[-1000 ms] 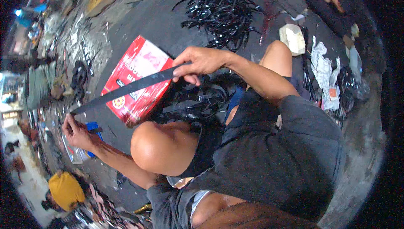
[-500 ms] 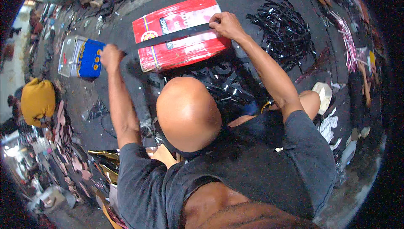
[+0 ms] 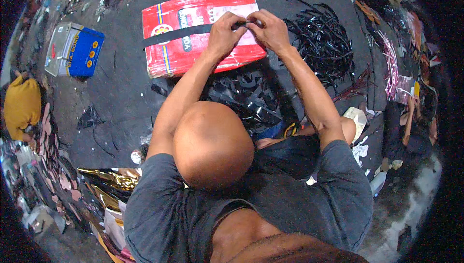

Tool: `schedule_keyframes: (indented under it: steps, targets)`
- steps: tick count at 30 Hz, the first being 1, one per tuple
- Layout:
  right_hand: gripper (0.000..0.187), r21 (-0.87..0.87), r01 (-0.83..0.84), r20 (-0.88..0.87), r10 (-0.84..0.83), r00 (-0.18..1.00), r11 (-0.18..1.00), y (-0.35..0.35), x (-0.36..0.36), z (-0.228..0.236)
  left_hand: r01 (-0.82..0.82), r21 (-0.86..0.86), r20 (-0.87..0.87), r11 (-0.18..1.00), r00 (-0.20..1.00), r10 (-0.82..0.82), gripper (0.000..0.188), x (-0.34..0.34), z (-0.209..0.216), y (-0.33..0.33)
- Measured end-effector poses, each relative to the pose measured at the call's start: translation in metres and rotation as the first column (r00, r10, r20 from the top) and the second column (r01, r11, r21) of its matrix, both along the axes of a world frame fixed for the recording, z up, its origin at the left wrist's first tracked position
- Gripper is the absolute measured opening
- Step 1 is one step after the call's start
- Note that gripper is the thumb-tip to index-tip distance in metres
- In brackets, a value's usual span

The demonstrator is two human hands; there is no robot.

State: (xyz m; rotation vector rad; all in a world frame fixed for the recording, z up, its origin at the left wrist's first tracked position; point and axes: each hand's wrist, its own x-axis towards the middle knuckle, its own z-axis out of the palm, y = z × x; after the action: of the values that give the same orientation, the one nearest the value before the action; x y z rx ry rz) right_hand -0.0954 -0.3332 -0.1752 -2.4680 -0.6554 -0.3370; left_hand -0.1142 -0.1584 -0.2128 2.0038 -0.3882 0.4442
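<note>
A long black strip (image 3: 186,33) lies across a red box (image 3: 193,62) with pale and blue markings, in front of me. My left hand (image 3: 224,35) is closed on the strip toward the box's right part, thumb and fingers pinched together. Right beside it, my right hand (image 3: 268,30) also pinches the strip, near the box's right edge. The fingertips of both hands nearly meet, and the bit of strip between them is mostly hidden. The strip's left end reaches the box's left edge.
Right of the box lies a tangled heap of black strips (image 3: 321,45). Black scraps (image 3: 241,94) lie between the box and my raised knee (image 3: 212,142). A blue and clear square container (image 3: 77,50) stands at left, near a mustard-yellow bundle (image 3: 23,106). Pink strands (image 3: 389,65) lie far right.
My left hand has moved right, from beside the blue container onto the strip next to my right hand. My right hand has shifted slightly to the right and now pinches with fingertips.
</note>
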Motion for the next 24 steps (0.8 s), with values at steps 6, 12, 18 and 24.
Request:
schedule_keyframes:
  steps: [6, 12, 18, 24]
  targets:
    - [0.019, -0.055, -0.098, 0.112, 0.104, 0.988, 0.994, -0.012, -0.001, -0.002, -0.011, -0.032, -0.077, 0.999, 0.997, 0.008, 0.019, 0.0, -0.001, 0.0]
    - [0.021, -0.147, -0.225, 0.171, 0.249, 0.953, 0.963, -0.02, 0.002, 0.0, -0.028, 0.008, -0.047, 1.0, 0.998, 0.029, 0.014, 0.0, -0.003, 0.001]
    - [0.018, 0.051, -0.185, 0.074, 0.182, 0.981, 0.981, -0.024, 0.008, -0.01, -0.039, -0.058, -0.117, 0.998, 0.993, 0.032, 0.013, 0.001, -0.001, -0.001]
    - [0.017, 0.271, 0.094, -0.05, -0.084, 0.995, 0.958, -0.009, -0.001, -0.031, -0.073, 0.005, -0.116, 0.997, 0.991, 0.073, 0.012, 0.003, -0.002, 0.0]
